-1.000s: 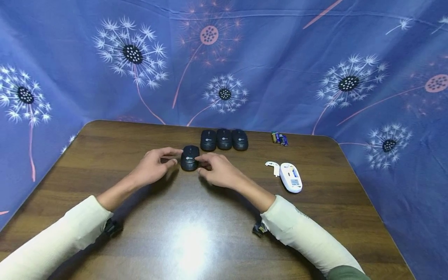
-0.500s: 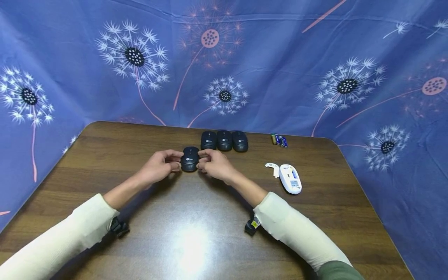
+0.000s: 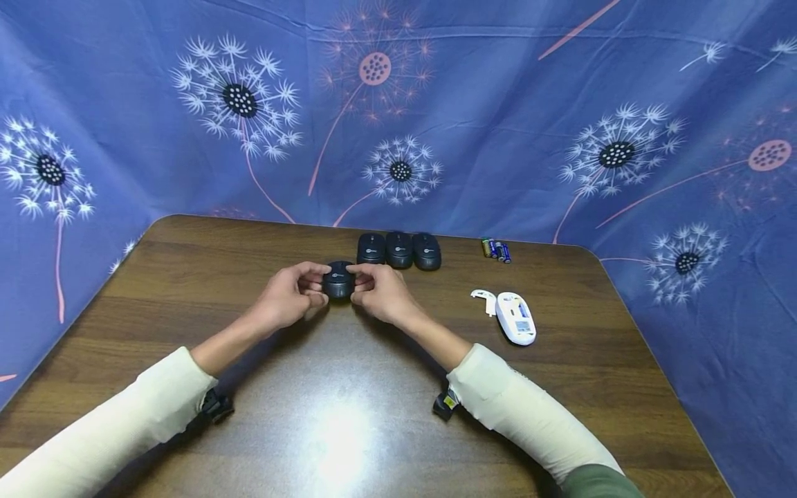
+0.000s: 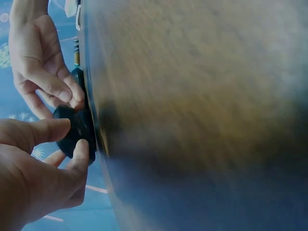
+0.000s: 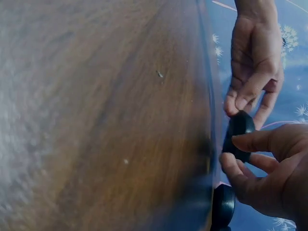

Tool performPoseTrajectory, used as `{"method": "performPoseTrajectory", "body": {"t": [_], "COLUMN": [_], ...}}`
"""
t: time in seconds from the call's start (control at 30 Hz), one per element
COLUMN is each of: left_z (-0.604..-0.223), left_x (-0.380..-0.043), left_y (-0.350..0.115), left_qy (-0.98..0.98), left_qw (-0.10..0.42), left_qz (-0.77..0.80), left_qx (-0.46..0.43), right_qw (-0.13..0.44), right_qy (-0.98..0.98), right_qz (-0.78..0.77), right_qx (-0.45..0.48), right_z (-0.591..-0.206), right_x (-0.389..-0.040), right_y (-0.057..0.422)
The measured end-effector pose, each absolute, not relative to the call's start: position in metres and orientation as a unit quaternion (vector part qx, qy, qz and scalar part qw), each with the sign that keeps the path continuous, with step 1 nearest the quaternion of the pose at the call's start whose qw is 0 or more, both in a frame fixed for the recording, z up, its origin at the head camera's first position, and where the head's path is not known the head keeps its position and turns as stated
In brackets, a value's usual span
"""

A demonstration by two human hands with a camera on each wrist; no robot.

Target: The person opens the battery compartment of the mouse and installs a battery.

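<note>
A black computer mouse point(image 3: 339, 282) is pinched from both sides, left of the table's middle. My left hand point(image 3: 288, 296) grips its left side with thumb and fingers, and my right hand point(image 3: 384, 292) pinches its right side. In the head view the mouse looks tilted, showing more of its rear end. The left wrist view shows the black mouse point(image 4: 72, 127) between the fingertips. In the right wrist view the mouse point(image 5: 240, 127) looks raised on edge between the two hands. Its underside is hidden.
Three more black mice point(image 3: 399, 250) stand in a row behind my right hand. To the right lies an upturned white mouse point(image 3: 516, 319) with its battery bay exposed, its white cover point(image 3: 488, 301) beside it. Several batteries point(image 3: 496, 250) lie near the back edge of the wooden table point(image 3: 236, 238).
Both hands have closed in on the black mouse from its sides and now grip it. Over the last half second the mouse has tilted, bringing its rear end into view.
</note>
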State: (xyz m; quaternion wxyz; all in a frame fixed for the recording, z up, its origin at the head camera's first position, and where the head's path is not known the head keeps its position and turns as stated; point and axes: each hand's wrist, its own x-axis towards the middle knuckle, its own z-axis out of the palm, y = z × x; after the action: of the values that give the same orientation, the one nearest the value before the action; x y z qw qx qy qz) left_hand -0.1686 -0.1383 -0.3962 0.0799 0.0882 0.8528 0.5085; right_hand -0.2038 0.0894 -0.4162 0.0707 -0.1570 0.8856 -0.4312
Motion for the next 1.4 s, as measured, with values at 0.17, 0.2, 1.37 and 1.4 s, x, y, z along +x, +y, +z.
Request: {"method": "performPoseTrajectory", "body": {"t": [0.17,0.2,1.37,1.4], "left_z": [-0.398,-0.398,-0.392,-0.392], "left_x": [-0.169,-0.169,-0.170,-0.170], "left_y": [-0.132,-0.132,-0.116,-0.115], "left_qy": [0.867,0.868,0.860,0.859], "left_qw": [0.035,0.027,-0.006,-0.001], "left_qz": [0.488,0.486,0.477,0.479], "left_qx": [0.095,0.095,0.182,0.181], "right_qw": [0.020,0.020,0.088,0.097], "right_qy": [0.889,0.889,0.835,0.833], "right_qz": [-0.427,-0.430,-0.519,-0.522], "right_qx": [-0.163,-0.159,-0.162,-0.157], "right_z": [-0.425,-0.415,-0.388,-0.388], "right_x": [-0.204,-0.196,-0.175,-0.175], "right_y": [0.090,0.089,0.125,0.126]}}
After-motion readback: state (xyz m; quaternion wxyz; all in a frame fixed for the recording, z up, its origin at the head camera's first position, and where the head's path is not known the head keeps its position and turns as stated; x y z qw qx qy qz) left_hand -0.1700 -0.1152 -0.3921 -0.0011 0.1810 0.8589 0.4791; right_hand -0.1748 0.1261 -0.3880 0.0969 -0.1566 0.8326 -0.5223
